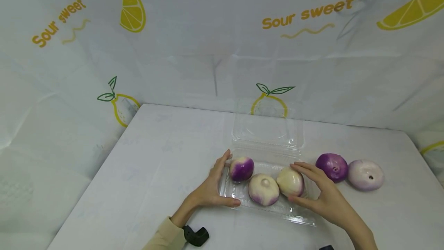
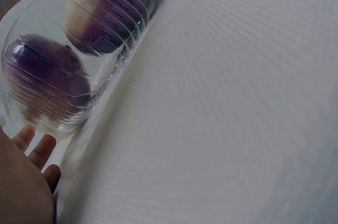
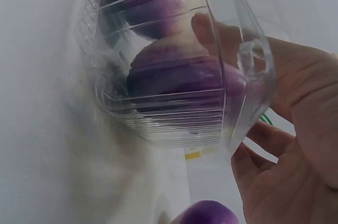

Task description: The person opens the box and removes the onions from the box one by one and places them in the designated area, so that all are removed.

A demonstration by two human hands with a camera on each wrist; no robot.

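Here at the lower centre of the frame, the clear box (image 1: 301, 219) is sitting on the white table (image 1: 149, 153), its lid (image 1: 267, 128) standing open behind it. Three turnips are sharing the tray: the left turnip (image 1: 241, 169) is showing a glossy purple side, the middle turnip (image 1: 263, 190) is pointing its pale nub upward, and the right turnip (image 1: 290, 180) is nestling against its neighbour.

And the right hand (image 1: 324, 196) is coming in over the box's right end, pinching the right turnip between thumb and fingertips; the right wrist view is showing that thumb reaching over the rim. Across at the left end, the left hand (image 1: 209, 190) is framing the corner, fingers spread and loose, thumb lying along the near edge; whether it is bearing any of the box's weight, I cannot tell.

Outside the box, right of centre, a deep purple turnip (image 1: 332, 167) is sitting beside a paler turnip (image 1: 365, 175). A cream sleeve (image 1: 168, 236) is showing at the bottom edge, a black gadget (image 1: 197, 236) lying just beside it, while a lemon-printed cloth (image 1: 190, 30) is filling the upper frame.
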